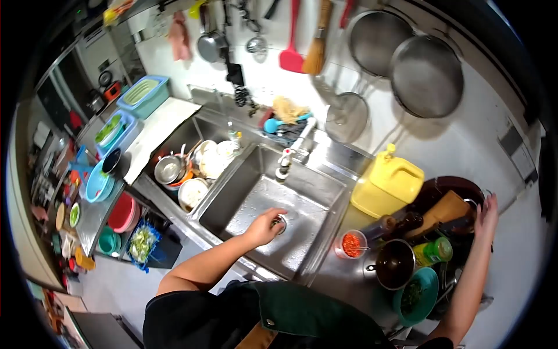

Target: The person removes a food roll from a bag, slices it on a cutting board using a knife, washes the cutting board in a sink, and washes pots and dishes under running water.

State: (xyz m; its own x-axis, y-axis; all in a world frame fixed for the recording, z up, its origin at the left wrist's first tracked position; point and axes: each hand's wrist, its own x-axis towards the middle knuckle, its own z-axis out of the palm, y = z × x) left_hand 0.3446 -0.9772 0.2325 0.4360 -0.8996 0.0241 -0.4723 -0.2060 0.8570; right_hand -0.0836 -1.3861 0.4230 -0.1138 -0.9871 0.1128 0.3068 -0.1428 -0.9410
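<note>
Steel forms the sink (306,235) where, from the head, the left hand (264,228) curls over the drain fitting (282,225), likely stiff, slippery, best held by its rim. Beside the dark brown basin (452,185) is the right hand (487,216); whether either grip is closed, I cannot tell.

Kitchen, I'm judging | deep stainless-steel sink basin (250,200) is shining wet | white and silvery bowls (169,169) are lying heaped beside it | large round grey metal utensils (427,75) and a flat red spatula (292,60) are hanging overhead | teal round bowl (430,292) is holding chopped green leaves (412,293)
</note>
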